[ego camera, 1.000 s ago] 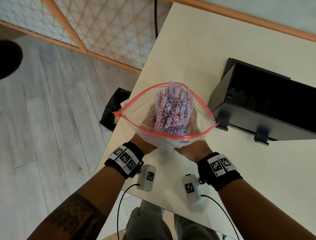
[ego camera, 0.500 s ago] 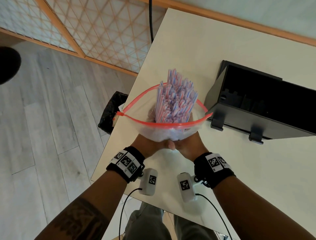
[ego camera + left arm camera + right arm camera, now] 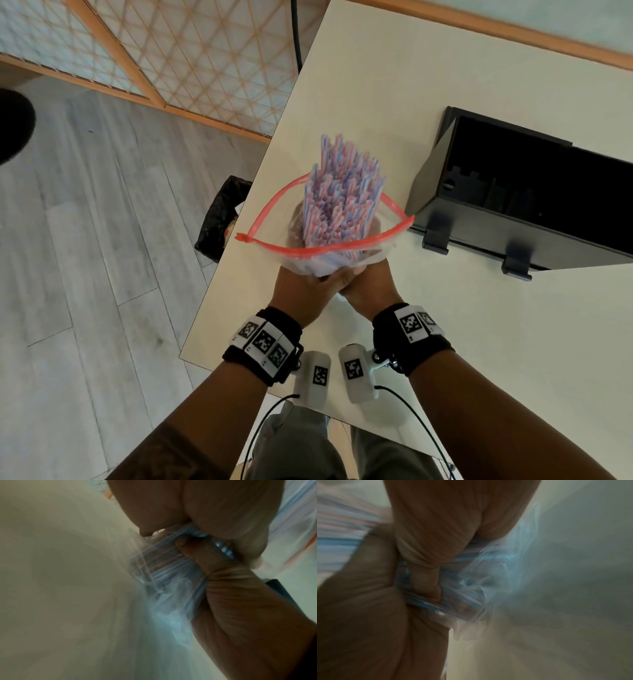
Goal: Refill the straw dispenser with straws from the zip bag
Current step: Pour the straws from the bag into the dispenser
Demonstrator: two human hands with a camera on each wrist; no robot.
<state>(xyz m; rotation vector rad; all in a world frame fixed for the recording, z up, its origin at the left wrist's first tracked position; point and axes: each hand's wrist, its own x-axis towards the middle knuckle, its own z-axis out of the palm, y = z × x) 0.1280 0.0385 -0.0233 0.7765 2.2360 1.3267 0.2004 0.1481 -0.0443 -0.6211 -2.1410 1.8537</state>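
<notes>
- Between the two hands, the zip bag [image 3: 274, 248] is held upright above the near part of the bench [image 3: 394, 102], its red zip strip gaping open.
- Left hand [image 3: 301, 291]: fingers curled round the lower part of the zip bag, squeezing plastic and contents together; the left wrist view shows its thumb [image 3: 193, 553] pressed on the crumpled film.
- Right hand [image 3: 368, 291]: clasps the same lower part from the opposite side, touching the left hand.
- Straws [image 3: 342, 195]: a tight bundle striped red, blue and white, standing out of the bag's mouth beyond both hands.
- Straw dispenser [image 3: 513, 222]: a black open-topped box on the bench, beyond and to the right of the right hand, close to the bag's right corner.
- Wristbands [image 3: 263, 344]: black, carrying square black-and-white coded markers; no readable words or brand names appear anywhere.
- Bin with a black liner [image 3: 222, 212]: on the floor, beyond the left hand.
</notes>
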